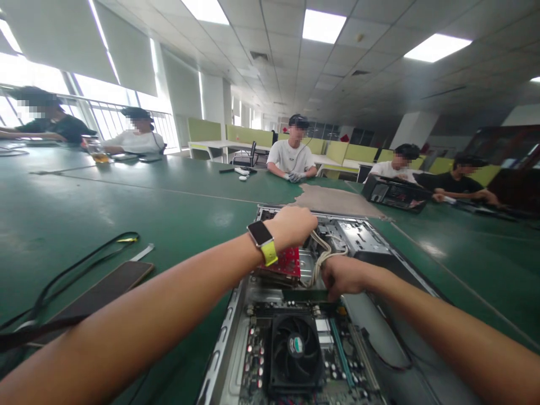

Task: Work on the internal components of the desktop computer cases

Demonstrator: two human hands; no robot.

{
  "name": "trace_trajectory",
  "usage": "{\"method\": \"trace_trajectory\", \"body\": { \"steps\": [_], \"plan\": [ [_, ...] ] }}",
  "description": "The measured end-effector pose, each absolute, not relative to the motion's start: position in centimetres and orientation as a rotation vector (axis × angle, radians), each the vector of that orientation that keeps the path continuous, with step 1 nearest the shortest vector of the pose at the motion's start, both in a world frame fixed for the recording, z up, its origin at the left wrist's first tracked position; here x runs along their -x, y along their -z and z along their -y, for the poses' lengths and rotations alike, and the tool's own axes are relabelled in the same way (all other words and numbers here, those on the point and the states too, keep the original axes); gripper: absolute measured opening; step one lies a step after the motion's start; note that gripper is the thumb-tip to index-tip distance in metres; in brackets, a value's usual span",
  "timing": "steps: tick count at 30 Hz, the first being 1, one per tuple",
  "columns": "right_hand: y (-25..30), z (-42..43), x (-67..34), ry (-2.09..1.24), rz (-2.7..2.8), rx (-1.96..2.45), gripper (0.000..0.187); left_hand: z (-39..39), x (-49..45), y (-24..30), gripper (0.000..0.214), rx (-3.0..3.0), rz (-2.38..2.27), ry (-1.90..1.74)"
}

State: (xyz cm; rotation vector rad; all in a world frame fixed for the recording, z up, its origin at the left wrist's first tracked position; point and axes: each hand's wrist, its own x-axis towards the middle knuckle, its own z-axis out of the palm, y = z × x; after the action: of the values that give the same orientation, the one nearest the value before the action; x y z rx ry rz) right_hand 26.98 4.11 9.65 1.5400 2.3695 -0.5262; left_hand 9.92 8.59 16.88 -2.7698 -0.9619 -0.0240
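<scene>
Green tabletop (189, 208) bears the desktop computer case (223, 337), open side up, long axis running from near to far, drive cage (355, 233) at the far right. Its side is uncovered; motherboard (259, 360) and upward-facing CPU cooler fan (296, 344) sit mounted, and how much remains cannot be judged. Left hand (295, 224) curls over the far end, fingertips hidden; right hand (345, 274) bends inward beside pale cables (324, 252) near the red circuit board (290, 264), any pinch unclear.

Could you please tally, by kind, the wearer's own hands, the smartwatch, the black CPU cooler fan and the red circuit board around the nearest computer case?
Left hand and right hand: 2
Smartwatch: 1
CPU cooler fan: 1
Red circuit board: 1
Total: 5
</scene>
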Motion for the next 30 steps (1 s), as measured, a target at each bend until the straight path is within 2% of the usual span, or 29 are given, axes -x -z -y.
{"method": "trace_trajectory", "body": {
  "steps": [2,5,7,9,12,17,21,23,26,30],
  "plan": [
    [-10.7,-3.9,-27.5,0.454,-2.301,-1.551,0.015,-6.4,-9.9,-16.0,0.025,2.894,0.911,-0.255],
    [-12.8,-3.6,-28.5,0.350,-2.165,-1.616,0.016,-3.3,-9.8,-14.9,0.043,3.170,0.752,-0.965],
    [-14.2,-3.2,-29.0,0.318,-2.124,-1.678,0.014,-1.3,-10.0,-14.1,0.057,3.224,0.679,-1.151],
    [-15.1,-2.9,-29.0,0.348,-2.143,-1.696,0.012,0.3,-10.5,-13.1,0.067,3.151,0.692,-1.082],
    [-15.1,-2.5,-28.0,0.367,-2.211,-1.663,0.011,1.7,-11.3,-12.1,0.068,2.986,0.644,-1.034],
    [-12.0,-2.3,-25.8,0.331,-2.455,-1.541,0.016,0.2,-10.4,-14.3,0.050,3.185,0.524,-1.100],
    [-9.7,-1.6,-24.3,0.166,-2.495,-1.549,0.016,-2.2,-9.0,-15.9,0.033,3.091,0.814,-0.807],
    [-9.1,-1.3,-23.5,0.110,-2.498,-1.560,0.017,-3.0,-9.1,-15.0,0.033,2.910,0.902,-0.725],
    [-8.8,-1.3,-22.3,0.070,-2.471,-1.576,0.018,-3.4,-10.0,-12.0,0.042,2.838,0.933,-0.862],
    [-10.5,0.5,-20.9,0.052,-2.308,-1.726,0.026,-3.3,-11.1,-8.4,0.034,2.860,0.994,-0.857]
  ]
}}
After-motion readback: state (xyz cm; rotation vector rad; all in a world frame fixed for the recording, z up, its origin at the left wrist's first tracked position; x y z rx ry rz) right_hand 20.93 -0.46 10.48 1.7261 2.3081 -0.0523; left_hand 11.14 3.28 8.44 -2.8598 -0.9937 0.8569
